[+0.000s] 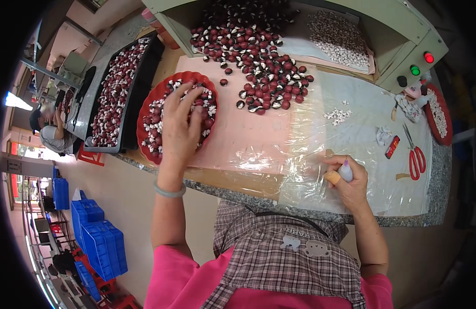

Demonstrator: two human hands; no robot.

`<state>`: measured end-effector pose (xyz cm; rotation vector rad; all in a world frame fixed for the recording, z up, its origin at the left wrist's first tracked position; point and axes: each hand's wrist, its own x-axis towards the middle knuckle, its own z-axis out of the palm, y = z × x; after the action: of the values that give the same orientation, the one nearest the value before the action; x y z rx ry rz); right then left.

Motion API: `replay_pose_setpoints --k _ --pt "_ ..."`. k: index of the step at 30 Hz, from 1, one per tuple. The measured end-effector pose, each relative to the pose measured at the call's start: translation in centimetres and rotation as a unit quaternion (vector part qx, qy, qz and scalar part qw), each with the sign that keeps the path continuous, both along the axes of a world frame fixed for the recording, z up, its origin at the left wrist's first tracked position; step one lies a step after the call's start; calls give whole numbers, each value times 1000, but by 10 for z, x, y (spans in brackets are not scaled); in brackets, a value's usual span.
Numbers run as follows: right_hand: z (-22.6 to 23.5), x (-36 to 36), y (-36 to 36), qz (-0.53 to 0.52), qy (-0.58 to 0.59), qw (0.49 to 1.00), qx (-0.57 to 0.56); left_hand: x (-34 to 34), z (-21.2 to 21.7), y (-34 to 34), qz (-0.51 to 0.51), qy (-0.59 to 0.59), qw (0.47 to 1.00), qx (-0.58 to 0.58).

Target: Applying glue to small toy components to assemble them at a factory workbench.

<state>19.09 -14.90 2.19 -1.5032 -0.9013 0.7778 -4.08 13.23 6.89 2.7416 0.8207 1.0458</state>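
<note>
My left hand [182, 123] reaches over a red scalloped bowl [141, 126] on the left of the table. Its fingers are bent and spread above the small dark-red balls with white pieces [154, 116] in the bowl, and no held piece shows. Near the table's front edge, my right hand [351, 185] is closed around a small squeeze bottle [345, 171] with a purple tip, pointing up. A tan wrap covers one of that hand's fingertips. Farther back lies a loose heap of red, black and white balls [271, 85]. Several small white pieces [338, 115] are scattered on the plastic sheet [310, 154].
A black tray [127, 131] of similar balls stands at the far left. At the back, a pale green housing [392, 46] with lit buttons shelters more pieces. Red scissors [416, 162], a small red-and-black item [392, 147] and a red dish [439, 131] of white pieces lie right.
</note>
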Motion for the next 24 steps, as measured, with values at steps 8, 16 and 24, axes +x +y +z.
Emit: replay_pose_setpoints --k 8,16,24 --pt "7 -1 -4 -12 -4 1000 -3 74 -46 -35 -53 43 997 -38" --pt "10 2 -8 -20 25 999 0 81 -49 -43 -28 66 997 -10" --pt "5 11 -10 23 184 980 68 64 -36 -85 -150 -188 712 -660"
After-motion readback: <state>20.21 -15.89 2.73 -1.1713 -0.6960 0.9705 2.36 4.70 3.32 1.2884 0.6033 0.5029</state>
